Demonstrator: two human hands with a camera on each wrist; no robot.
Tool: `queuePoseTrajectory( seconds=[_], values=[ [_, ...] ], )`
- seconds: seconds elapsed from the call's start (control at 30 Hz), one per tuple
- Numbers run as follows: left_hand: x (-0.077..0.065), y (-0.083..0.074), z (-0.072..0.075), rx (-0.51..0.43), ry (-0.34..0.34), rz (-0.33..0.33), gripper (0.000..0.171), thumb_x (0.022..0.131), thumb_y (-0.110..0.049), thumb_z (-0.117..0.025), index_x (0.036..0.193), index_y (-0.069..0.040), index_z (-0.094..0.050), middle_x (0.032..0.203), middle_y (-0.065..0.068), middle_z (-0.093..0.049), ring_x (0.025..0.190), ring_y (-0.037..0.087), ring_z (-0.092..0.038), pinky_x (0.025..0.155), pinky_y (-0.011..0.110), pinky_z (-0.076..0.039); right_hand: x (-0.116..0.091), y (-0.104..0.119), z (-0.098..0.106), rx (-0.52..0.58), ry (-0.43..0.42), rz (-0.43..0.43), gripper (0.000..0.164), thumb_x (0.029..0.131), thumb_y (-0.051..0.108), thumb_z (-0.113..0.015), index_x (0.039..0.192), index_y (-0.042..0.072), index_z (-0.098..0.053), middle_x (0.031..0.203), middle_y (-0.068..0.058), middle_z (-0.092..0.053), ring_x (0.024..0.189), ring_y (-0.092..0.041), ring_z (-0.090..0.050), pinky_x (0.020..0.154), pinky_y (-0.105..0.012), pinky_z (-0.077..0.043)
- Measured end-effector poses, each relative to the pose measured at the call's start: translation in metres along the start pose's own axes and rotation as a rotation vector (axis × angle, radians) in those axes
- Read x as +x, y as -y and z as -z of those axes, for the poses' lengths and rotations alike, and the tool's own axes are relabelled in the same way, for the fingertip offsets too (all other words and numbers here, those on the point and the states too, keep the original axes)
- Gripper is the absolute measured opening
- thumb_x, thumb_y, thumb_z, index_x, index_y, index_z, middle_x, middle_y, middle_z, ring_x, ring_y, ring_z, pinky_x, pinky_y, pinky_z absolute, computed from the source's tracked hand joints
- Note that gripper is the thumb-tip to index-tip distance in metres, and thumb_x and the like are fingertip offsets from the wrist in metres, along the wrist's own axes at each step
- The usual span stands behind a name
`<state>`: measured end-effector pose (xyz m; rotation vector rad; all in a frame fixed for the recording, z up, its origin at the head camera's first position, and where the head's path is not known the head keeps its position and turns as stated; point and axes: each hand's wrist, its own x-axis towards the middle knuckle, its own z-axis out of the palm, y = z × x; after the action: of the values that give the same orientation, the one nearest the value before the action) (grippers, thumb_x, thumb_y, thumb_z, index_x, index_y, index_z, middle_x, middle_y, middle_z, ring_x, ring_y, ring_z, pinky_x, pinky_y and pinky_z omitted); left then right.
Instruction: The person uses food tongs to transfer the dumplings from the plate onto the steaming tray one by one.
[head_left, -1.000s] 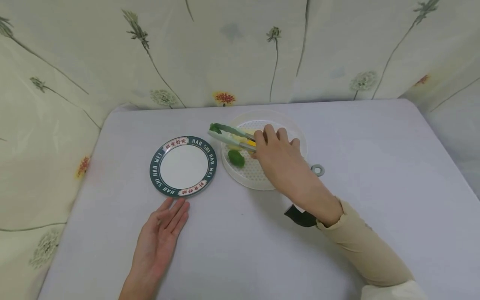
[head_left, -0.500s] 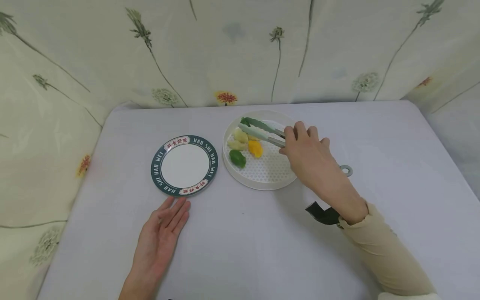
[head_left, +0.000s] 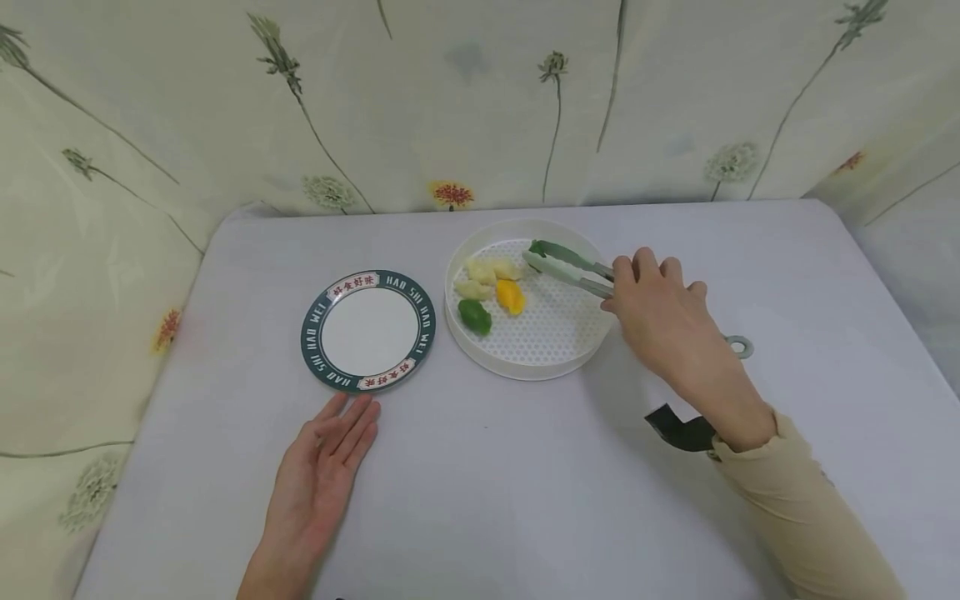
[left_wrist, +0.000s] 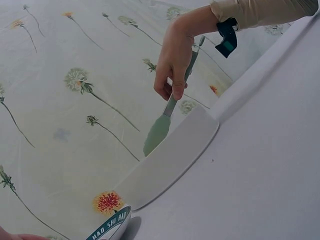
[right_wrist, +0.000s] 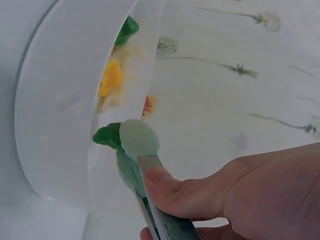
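My right hand (head_left: 678, 333) grips a pair of pale green tongs (head_left: 558, 269) over the right part of a round white steamer tray (head_left: 558, 337). A small green dumpling (right_wrist: 106, 135) is pinched between the tong tips, partly hidden by them. Several dumplings lie at the tray's left side: a green dumpling (head_left: 475, 317), a yellow dumpling (head_left: 511, 297) and pale ones, such as this pale dumpling (head_left: 474, 290). My left hand (head_left: 318, 475) lies palm up with relaxed fingers, its fingertips at the near rim of a green-rimmed white plate (head_left: 369, 333).
The plate stands left of the tray, with a narrow gap between them. Both are on a white-covered table (head_left: 480, 500). A floral cloth (head_left: 495, 108) hangs behind the table's back edge. A black band (head_left: 678, 429) sits at my right wrist.
My right hand has carried the tongs and green dumpling rightward, from near the plate's edge to over the tray's right part. My left hand and the plate stay put.
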<state>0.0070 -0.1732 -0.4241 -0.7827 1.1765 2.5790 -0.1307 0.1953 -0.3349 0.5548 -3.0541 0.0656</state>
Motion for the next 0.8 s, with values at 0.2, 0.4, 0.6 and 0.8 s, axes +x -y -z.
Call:
queuePoseTrajectory(
  seconds=[0.2,0.4,0.6,0.8],
  values=[
    [0.0,0.0,0.0,0.005,-0.003,0.003,0.065,0.113,-0.017,-0.034,0.174,-0.012,-0.009,0.172,0.012,-0.033,0.16,0.021,-0.04,0.135,0.029,-0.035,-0.003,-0.003,-0.003,-0.009,-0.02,0.007,0.032,0.106,0.016,-0.067,0.114,-0.01,-0.052,0.096,-0.023,-0.05,0.075,-0.036,-0.041,0.054,-0.039,-0.031],
    [0.0,0.0,0.0,0.001,-0.008,0.004,0.066,0.113,-0.017,-0.034,0.174,-0.013,-0.01,0.172,0.012,-0.033,0.16,0.021,-0.041,0.135,0.029,-0.035,0.002,-0.001,-0.006,-0.003,0.016,-0.004,0.033,0.108,0.017,-0.065,0.115,-0.011,-0.05,0.1,-0.024,-0.049,0.078,-0.039,-0.041,0.055,-0.041,-0.034],
    [0.0,0.0,0.0,0.003,-0.002,0.002,0.065,0.113,-0.017,-0.034,0.174,-0.012,-0.01,0.173,0.012,-0.032,0.161,0.022,-0.039,0.136,0.03,-0.035,0.011,0.002,-0.013,0.012,0.059,-0.01,0.034,0.109,0.018,-0.063,0.115,-0.012,-0.049,0.1,-0.024,-0.047,0.079,-0.037,-0.038,0.058,-0.04,-0.032],
    [0.0,-0.001,0.0,-0.002,-0.007,0.002,0.065,0.113,-0.017,-0.034,0.174,-0.011,-0.01,0.174,0.013,-0.031,0.161,0.022,-0.039,0.136,0.03,-0.034,0.013,0.004,-0.02,-0.016,0.002,0.017,0.035,0.106,0.018,-0.067,0.109,-0.013,-0.05,0.095,-0.023,-0.046,0.074,-0.034,-0.036,0.056,-0.039,-0.031]
  ],
)
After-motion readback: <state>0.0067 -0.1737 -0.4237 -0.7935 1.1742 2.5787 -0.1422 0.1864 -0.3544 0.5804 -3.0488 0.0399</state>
